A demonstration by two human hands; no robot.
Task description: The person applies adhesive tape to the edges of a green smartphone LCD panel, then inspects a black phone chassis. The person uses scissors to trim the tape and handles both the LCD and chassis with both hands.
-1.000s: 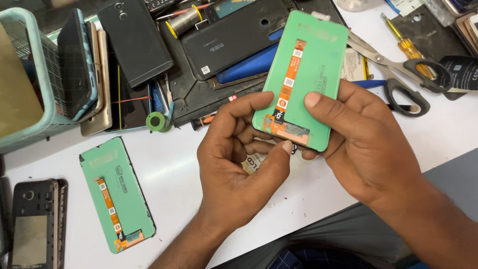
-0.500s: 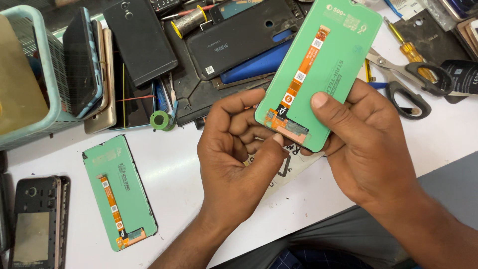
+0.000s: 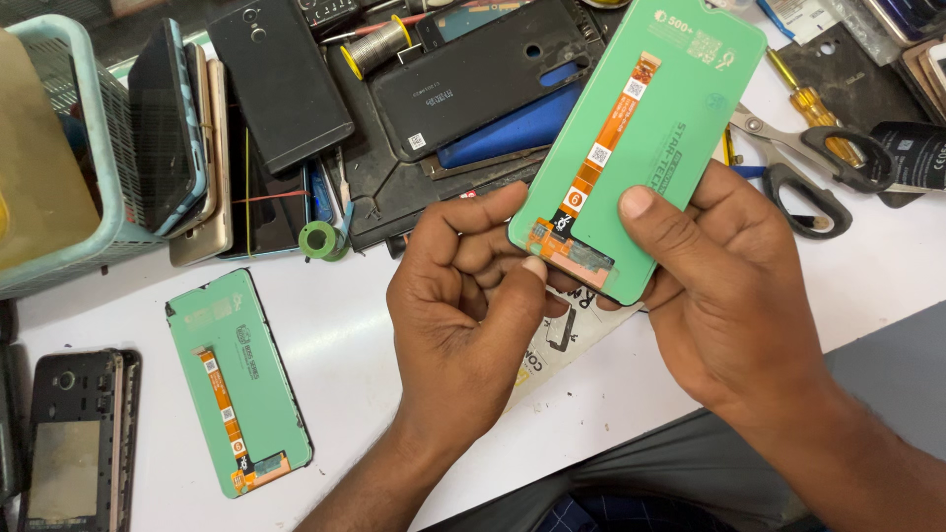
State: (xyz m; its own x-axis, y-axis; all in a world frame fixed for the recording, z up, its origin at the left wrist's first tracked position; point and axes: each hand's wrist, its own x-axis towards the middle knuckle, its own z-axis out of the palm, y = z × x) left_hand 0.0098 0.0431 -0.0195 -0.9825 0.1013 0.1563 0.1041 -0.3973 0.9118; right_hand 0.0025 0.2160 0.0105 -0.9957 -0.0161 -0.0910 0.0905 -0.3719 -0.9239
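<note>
You are working over a white desk (image 3: 374, 325) crowded along its far edge: a pale blue basket (image 3: 59, 148) is standing at nine o'clock with phones leaning against it, dark phone back covers (image 3: 473, 79) are lying at twelve, and black-handled scissors (image 3: 808, 163) are resting at two. A spare green screen panel (image 3: 238, 379) is lying flat at eight o'clock, its orange flex running down its length. The green screen panel (image 3: 641, 138) you are holding is sitting above the middle of the desk, between your two hands. Compared with a second ago it is riding higher and farther out, and leaning more toward one o'clock; in my judgement you are turning its back to your eyes for a closer look at the connector end. Its long axis is running from seven to one o'clock, flex side up, the connector end nearest you. Your right hand (image 3: 729, 296) is gripping the panel's lower edge, thumb on top. Your left hand (image 3: 463, 305) is curling in, thumb tip pressing at the orange flex connector (image 3: 567, 246).
</note>
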